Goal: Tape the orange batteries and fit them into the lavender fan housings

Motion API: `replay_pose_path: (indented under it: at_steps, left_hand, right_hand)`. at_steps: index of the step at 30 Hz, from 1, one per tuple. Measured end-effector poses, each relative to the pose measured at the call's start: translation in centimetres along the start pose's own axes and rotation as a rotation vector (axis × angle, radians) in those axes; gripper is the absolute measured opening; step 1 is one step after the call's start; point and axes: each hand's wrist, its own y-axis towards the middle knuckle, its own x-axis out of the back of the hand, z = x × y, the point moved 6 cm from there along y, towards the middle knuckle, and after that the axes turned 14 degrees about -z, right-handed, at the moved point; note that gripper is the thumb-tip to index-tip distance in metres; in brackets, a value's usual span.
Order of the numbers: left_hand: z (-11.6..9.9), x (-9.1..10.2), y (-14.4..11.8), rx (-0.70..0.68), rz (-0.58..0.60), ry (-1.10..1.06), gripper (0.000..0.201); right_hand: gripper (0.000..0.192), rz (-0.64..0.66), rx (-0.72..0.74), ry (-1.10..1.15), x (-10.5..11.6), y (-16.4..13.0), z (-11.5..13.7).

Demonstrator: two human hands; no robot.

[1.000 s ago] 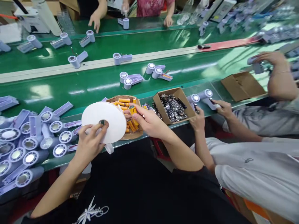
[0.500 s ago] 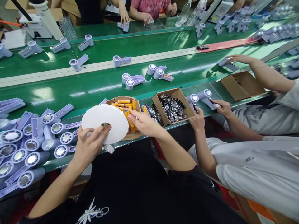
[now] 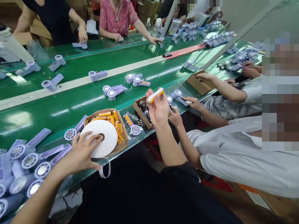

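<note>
Head view looks down on a green conveyor bench where the right hand [image 3: 158, 110] is raised above the work, fingers pinched closed around an orange battery [image 3: 155, 95] that carries a white strip along its length; the cell lies roughly level between thumb and fingertips, well clear of the bench. The left hand [image 3: 81, 152] rests spread on a white tape roll [image 3: 99, 138], with fingertips at the roll's centre hole, pressing it flat rather than gripping it. The roll lies partly over a cardboard tray [image 3: 125, 137] filled with more orange batteries [image 3: 115, 119], and a loose loop of tape [image 3: 104, 171] hangs off the bench edge below.

As a judgement, one cell looks taped and many in the tray look bare, so most of the work remains. A pile of lilac fan housings [image 3: 35, 161] lies to the left of the roll. A small carton of metal parts [image 3: 142, 109] sits just beyond the raised hand. A co-worker's hands [image 3: 193, 104] to the right handle another fan housing.
</note>
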Motion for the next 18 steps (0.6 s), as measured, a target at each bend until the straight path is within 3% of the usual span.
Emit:
replay_pose_path:
  at_steps: [3,5,7,9,11,13,15,18]
  left_hand:
    - [3.1,0.0,10.3,-0.061,0.231,-0.043,0.038]
    - [3.7,-0.8,20.5,-0.073,0.252,0.066,0.044]
    - [2.9,-2.6,31.7,-0.117,0.146,0.179,0.046]
    - [1.5,-5.6,41.7,-0.146,0.089,0.22,0.071]
    - [0.6,-9.2,49.1,-0.138,0.165,0.214,0.081]
    - [0.8,-11.7,53.8,-0.121,0.275,0.195,0.076]
    - [2.6,-12.3,55.8,-0.108,0.314,0.202,0.07]
    - [8.4,-9.7,53.8,-0.112,0.258,0.237,0.07]
  right_hand:
    - [0.079,0.012,-0.084,-0.023,4.2,-0.6,-0.4]
    - [0.072,-0.006,-0.088,-0.068,6.5,-2.2,-0.8]
    - [0.065,-0.031,-0.049,-0.126,8.2,-3.4,-0.9]
    - [0.059,-0.052,-0.023,-0.186,9.2,-3.8,-0.8]
    - [0.053,-0.071,-0.033,-0.223,10.0,-3.5,-0.8]
    - [0.048,-0.098,-0.054,-0.23,10.9,-3.1,-0.6]
    - [0.045,-0.133,-0.038,-0.231,11.8,-2.6,-0.1]
    - [0.042,-0.155,0.058,-0.213,12.2,-1.7,1.4]
